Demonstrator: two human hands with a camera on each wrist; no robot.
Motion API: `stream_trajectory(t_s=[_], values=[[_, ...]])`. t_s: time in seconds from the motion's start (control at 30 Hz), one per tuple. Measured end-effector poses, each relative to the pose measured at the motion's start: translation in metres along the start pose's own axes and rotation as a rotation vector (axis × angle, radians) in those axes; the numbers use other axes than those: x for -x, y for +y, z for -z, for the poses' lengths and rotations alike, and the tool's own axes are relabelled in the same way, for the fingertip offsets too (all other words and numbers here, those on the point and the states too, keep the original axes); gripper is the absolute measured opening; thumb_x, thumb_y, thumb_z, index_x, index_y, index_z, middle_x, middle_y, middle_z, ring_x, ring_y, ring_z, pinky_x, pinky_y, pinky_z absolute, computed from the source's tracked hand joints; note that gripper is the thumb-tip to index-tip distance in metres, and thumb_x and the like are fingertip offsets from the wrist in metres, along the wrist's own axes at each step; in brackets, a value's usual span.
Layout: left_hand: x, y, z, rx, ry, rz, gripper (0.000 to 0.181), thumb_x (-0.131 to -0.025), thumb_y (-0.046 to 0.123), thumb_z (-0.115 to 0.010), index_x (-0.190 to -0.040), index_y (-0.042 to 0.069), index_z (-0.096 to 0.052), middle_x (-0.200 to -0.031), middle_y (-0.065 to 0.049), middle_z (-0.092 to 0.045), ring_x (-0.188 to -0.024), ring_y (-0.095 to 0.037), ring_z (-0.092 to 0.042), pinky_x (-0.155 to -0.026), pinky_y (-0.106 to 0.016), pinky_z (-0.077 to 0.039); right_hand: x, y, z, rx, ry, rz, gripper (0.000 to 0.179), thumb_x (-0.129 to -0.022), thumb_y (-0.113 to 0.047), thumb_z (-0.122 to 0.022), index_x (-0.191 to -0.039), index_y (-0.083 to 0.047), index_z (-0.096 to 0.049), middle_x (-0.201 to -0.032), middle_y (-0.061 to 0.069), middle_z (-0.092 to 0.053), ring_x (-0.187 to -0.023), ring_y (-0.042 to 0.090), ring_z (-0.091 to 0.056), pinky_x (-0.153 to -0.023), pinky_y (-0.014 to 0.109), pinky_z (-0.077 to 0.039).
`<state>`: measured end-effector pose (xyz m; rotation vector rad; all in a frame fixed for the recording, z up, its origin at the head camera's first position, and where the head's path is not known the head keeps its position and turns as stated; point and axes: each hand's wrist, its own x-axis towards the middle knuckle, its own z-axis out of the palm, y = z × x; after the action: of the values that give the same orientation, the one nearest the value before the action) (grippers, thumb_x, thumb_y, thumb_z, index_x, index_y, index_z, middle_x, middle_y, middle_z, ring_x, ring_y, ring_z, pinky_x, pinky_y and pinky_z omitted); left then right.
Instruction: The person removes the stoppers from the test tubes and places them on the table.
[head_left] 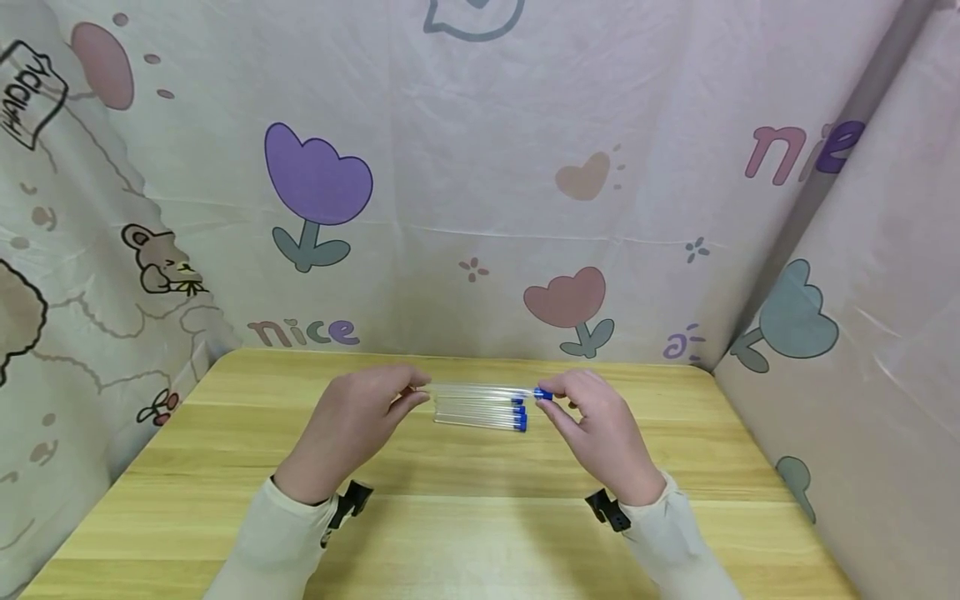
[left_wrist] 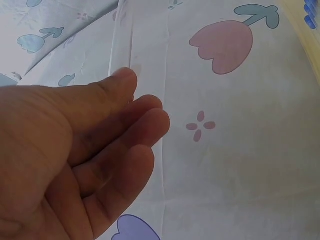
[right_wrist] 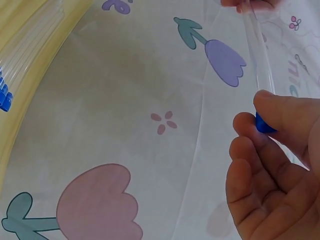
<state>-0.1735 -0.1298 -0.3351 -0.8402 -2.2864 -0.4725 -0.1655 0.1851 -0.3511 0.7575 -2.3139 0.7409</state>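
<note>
A clear test tube [head_left: 480,389] with a blue cap is held level between my two hands, just above the table. My right hand [head_left: 600,423] pinches it at the blue cap [right_wrist: 263,124] between thumb and forefinger. At its far end, my left hand [head_left: 351,425] grips the tube with thumb and fingertips. In the left wrist view that left hand [left_wrist: 95,145] hides the tube's end. Several more clear tubes [head_left: 474,414] lie side by side on the table, with their blue caps [head_left: 520,419] towards the right.
The wooden table [head_left: 480,517] stretches beneath both forearms. A pale printed curtain [head_left: 465,167] hangs along its back edge and both sides. Small black devices, one [head_left: 352,502] on the left cuff and one [head_left: 608,510] on the right, are strapped at the wrists.
</note>
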Motion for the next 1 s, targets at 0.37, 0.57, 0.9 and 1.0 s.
stream_trajectory(t_s=[0.37, 0.57, 0.9, 1.0], values=[[-0.0002, -0.0001, 0.002, 0.017, -0.003, -0.01, 0.017, -0.085, 0.016, -0.086, -0.097, 0.013, -0.073, -0.088, 0.006, -0.076, -0.068, -0.004, -0.066, -0.058, -0.021, -0.052, 0.001, -0.0042, -0.0037, -0.012, 0.055, -0.017, 0.019, -0.089, -0.005, -0.081, -0.105, -0.012, -0.073, -0.095, -0.007, -0.069, -0.088, 0.009, -0.061, -0.077, 0.03, -0.056], [-0.0002, -0.0002, 0.0032, 0.007, -0.002, -0.003, 0.019, -0.084, 0.015, -0.087, -0.097, 0.012, -0.072, -0.087, 0.006, -0.076, -0.068, -0.005, -0.067, -0.058, -0.022, -0.053, 0.001, -0.0046, -0.0062, -0.032, 0.082, -0.004, 0.018, -0.087, -0.004, -0.083, -0.1, -0.012, -0.073, -0.094, -0.006, -0.071, -0.086, 0.01, -0.062, -0.076, 0.029, -0.055], [0.0004, 0.0009, 0.0015, 0.033, -0.052, 0.039, 0.017, -0.088, 0.021, -0.084, -0.096, 0.014, -0.072, -0.088, 0.008, -0.075, -0.069, -0.003, -0.063, -0.058, -0.022, -0.049, -0.0004, -0.0022, -0.0076, -0.035, 0.15, 0.048, 0.017, -0.087, -0.001, -0.077, -0.1, -0.011, -0.072, -0.091, -0.006, -0.07, -0.082, 0.011, -0.059, -0.078, 0.033, -0.045], [0.0007, 0.0016, 0.0005, 0.036, -0.056, 0.045, 0.016, -0.088, 0.021, -0.084, -0.097, 0.014, -0.072, -0.088, 0.008, -0.075, -0.07, -0.003, -0.064, -0.058, -0.022, -0.049, 0.0003, -0.0018, -0.0072, -0.033, 0.139, 0.029, 0.016, -0.085, -0.001, -0.071, -0.098, -0.011, -0.072, -0.09, -0.006, -0.069, -0.082, 0.01, -0.058, -0.077, 0.032, -0.048]])
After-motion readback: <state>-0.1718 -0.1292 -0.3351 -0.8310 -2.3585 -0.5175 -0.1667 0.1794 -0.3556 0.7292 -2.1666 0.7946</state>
